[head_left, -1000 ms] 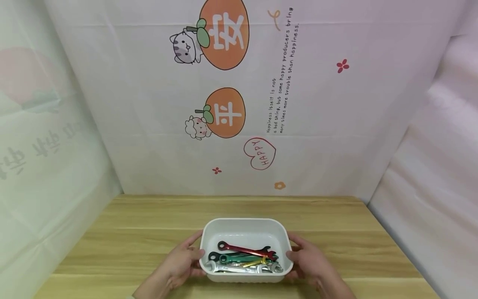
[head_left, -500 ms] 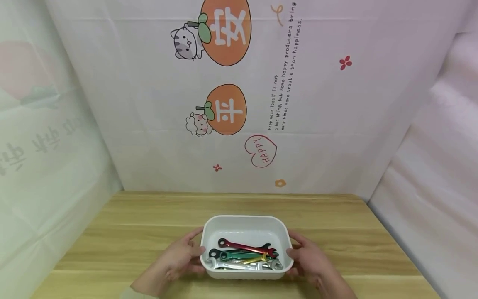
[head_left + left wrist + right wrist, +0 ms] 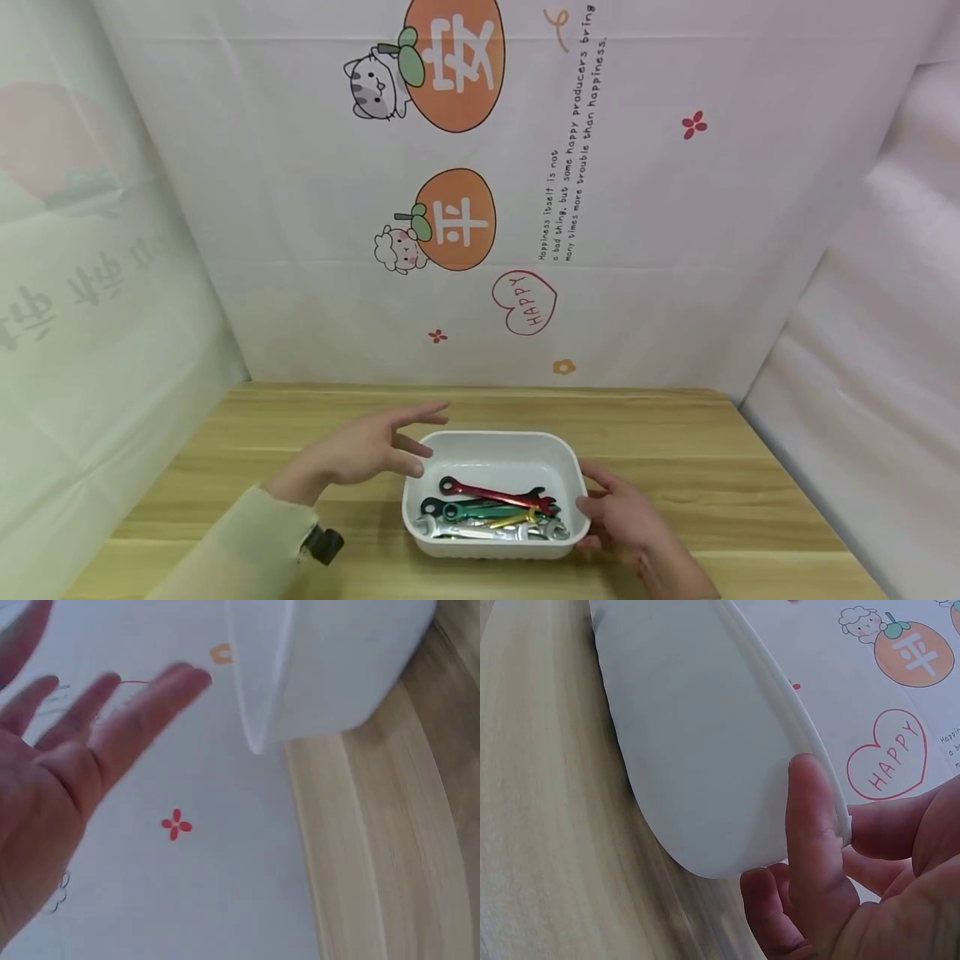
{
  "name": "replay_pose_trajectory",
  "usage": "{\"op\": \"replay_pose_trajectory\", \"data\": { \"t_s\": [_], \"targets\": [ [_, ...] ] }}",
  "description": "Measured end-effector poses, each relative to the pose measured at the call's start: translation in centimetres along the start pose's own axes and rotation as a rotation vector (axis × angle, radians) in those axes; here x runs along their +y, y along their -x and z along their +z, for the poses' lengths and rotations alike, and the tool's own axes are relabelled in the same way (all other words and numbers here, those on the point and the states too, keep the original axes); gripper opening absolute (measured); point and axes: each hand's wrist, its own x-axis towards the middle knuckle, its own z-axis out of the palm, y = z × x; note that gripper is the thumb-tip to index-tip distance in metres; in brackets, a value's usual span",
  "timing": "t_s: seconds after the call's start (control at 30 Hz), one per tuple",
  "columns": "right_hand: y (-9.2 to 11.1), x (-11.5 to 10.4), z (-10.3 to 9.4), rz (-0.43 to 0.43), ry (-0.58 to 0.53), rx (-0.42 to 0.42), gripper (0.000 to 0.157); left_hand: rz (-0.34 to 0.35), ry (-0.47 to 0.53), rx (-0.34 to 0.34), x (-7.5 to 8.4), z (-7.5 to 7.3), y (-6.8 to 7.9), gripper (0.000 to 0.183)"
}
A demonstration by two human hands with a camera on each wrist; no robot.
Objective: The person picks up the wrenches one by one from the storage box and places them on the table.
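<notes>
A white plastic bin [image 3: 491, 550] sits on the wooden table. Inside it lie several combination wrenches: a red wrench [image 3: 491, 497] on top, a green wrench [image 3: 480, 512], a yellow wrench [image 3: 513, 522] and silver wrenches [image 3: 468, 532], partly overlapping. My left hand [image 3: 367, 448] hovers by the bin's left rear corner with fingers spread and nothing in them; in the left wrist view it shows apart from the bin wall [image 3: 345, 675]. At the right end, my right hand [image 3: 870, 892] pinches the rim, thumb on the inner side and fingers against the outer wall [image 3: 697, 735].
The wooden table [image 3: 300, 417] extends to both sides of the bin. A white printed backdrop [image 3: 637, 250] rises at the rear, and white fabric walls [image 3: 90, 275] stand left and right. A black band [image 3: 324, 544] shows at my left sleeve.
My left hand has let go of the bin's left end, lifting up and forward with its fingers spreading. The right hand keeps its grip; the bin stays in place on the table.
</notes>
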Motion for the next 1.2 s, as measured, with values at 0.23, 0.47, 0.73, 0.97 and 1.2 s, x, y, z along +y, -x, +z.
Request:
{"op": "replay_pose_trajectory", "data": {
  "t_s": [0.23, 0.47, 0.73, 0.97, 1.2],
  "targets": [
    [0.0, 0.1, -0.2, -0.012, 0.001, -0.018, 0.062, 0.031, -0.013, -0.162, -0.8, 0.9, -3.6, 0.076],
    [0.1, 0.0, -0.2, -0.008, -0.011, -0.027, 0.062, 0.028, -0.123, -0.18, -1.1, 3.2, -6.5, 0.073],
    [-0.2, 0.2, -0.3, -0.002, -0.024, -0.03, 0.062, 0.042, -0.283, -0.209, -1.9, 5.2, -8.8, 0.072],
    [-0.3, 0.5, -0.4, -0.007, -0.054, -0.046, 0.062, 0.009, -0.299, -0.236, -2.2, 6.3, -9.7, 0.072],
    [-0.4, 0.4, -0.4, 0.004, -0.061, -0.02, 0.062, -0.034, -0.377, -0.251, -2.4, 6.8, -10.4, 0.068]
  ]
}}
